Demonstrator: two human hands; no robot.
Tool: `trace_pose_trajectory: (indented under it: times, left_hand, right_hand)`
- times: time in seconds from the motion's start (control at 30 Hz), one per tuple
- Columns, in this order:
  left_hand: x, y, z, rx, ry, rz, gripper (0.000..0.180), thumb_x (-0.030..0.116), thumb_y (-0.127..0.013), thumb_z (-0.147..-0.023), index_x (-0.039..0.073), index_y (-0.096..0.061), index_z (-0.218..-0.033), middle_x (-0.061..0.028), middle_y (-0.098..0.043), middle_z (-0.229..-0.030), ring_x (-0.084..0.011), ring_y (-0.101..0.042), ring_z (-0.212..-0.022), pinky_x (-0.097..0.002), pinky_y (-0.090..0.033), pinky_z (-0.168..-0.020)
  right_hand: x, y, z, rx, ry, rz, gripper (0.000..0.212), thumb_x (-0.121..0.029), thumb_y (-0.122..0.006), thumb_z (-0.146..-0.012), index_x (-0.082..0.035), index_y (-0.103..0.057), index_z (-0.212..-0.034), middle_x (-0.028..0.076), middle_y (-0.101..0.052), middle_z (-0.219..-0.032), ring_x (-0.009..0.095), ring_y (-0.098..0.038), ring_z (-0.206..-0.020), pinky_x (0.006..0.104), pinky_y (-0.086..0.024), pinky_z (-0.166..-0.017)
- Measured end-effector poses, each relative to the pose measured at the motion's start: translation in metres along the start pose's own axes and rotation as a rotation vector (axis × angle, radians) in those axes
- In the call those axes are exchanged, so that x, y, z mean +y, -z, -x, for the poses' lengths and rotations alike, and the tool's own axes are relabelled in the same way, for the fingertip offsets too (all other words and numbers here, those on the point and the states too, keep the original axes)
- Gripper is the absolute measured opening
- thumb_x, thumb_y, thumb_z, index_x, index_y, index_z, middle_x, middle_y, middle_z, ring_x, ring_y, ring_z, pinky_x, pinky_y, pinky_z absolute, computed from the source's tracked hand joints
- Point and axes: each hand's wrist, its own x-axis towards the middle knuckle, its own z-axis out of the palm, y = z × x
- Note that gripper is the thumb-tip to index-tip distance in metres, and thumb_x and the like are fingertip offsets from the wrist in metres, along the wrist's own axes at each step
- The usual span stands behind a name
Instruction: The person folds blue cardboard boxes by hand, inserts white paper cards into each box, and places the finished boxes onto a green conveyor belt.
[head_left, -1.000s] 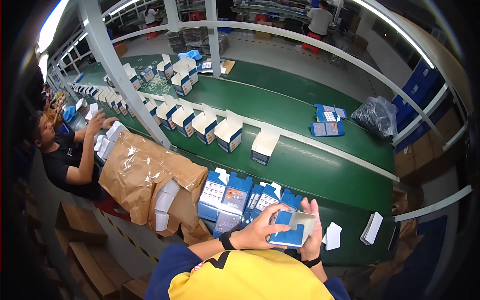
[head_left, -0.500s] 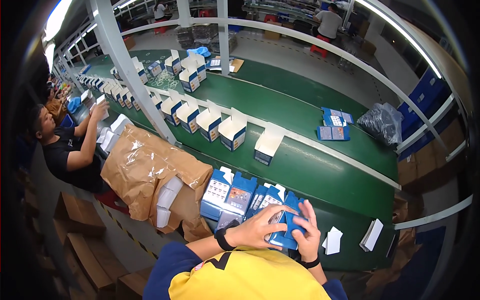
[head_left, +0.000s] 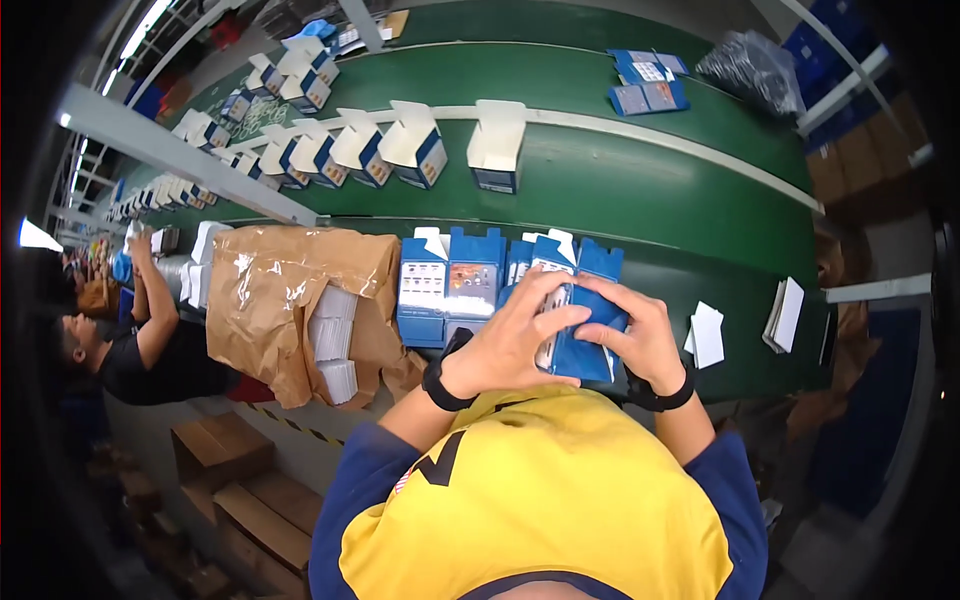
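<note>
Head view: flat blue cardboard carton [head_left: 585, 335] held between both hands at the near edge of the green table [head_left: 700, 200]. Left hand [head_left: 510, 340] clamps its left side, fingers across the front; right hand [head_left: 640, 335] wraps its right edge. Carton blue with a white panel, partly folded. More blue cartons [head_left: 450, 285] just left.

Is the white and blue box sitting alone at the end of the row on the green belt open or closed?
Open. The box stands upright on the green belt with its white lid flap raised above the blue base. What is inside cannot be seen.
</note>
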Motion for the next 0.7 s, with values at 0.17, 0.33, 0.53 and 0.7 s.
trace_pose_trajectory:
  times: [0.17,0.33,0.53,0.7]
  left_hand:
    - [-0.001,-0.010,0.006,-0.034,0.107,0.043,0.093,0.031,-0.089,-0.052,0.016,-0.036,-0.128,-0.0189,-0.035,-0.131,-0.0369,-0.037,-0.122,-0.0436,-0.034,-0.099]
    - [0.001,-0.014,0.011,0.008,0.051,0.136,0.105,0.032,-0.088,-0.052,0.014,-0.028,-0.135,-0.0191,-0.033,-0.134,-0.0355,-0.036,-0.123,-0.0424,-0.033,-0.100]
    - [0.009,-0.036,-0.009,0.180,0.106,0.031,0.118,0.037,-0.085,-0.056,0.005,-0.010,-0.142,-0.0218,-0.027,-0.139,-0.0394,-0.024,-0.132,-0.0499,-0.022,-0.106]
    - [-0.004,-0.030,-0.013,0.077,0.338,0.275,0.112,0.024,-0.085,-0.057,0.008,-0.014,-0.142,-0.0202,-0.027,-0.141,-0.0334,-0.027,-0.133,-0.0481,-0.019,-0.108]
  right_hand:
    - [0.002,0.003,0.008,0.000,-0.034,0.014,0.047,-0.017,-0.078,-0.066,-0.005,-0.063,-0.108,0.014,-0.065,-0.099,0.025,-0.062,-0.098,0.0330,-0.047,-0.083]
    - [0.013,0.006,0.018,-0.111,-0.089,-0.322,0.057,-0.032,-0.069,-0.079,-0.005,-0.050,-0.125,0.014,-0.057,-0.118,0.024,-0.053,-0.110,0.0337,-0.040,-0.093]
    - [0.004,-0.017,0.015,0.193,0.201,-0.731,0.075,-0.049,-0.048,-0.088,-0.007,-0.017,-0.142,0.016,-0.024,-0.144,0.027,-0.029,-0.131,0.0396,-0.028,-0.105]
    - [0.038,-0.011,0.000,0.171,0.051,-0.819,0.081,-0.053,-0.045,-0.089,-0.009,-0.006,-0.144,0.015,-0.022,-0.144,0.028,-0.030,-0.130,0.0407,-0.030,-0.104]
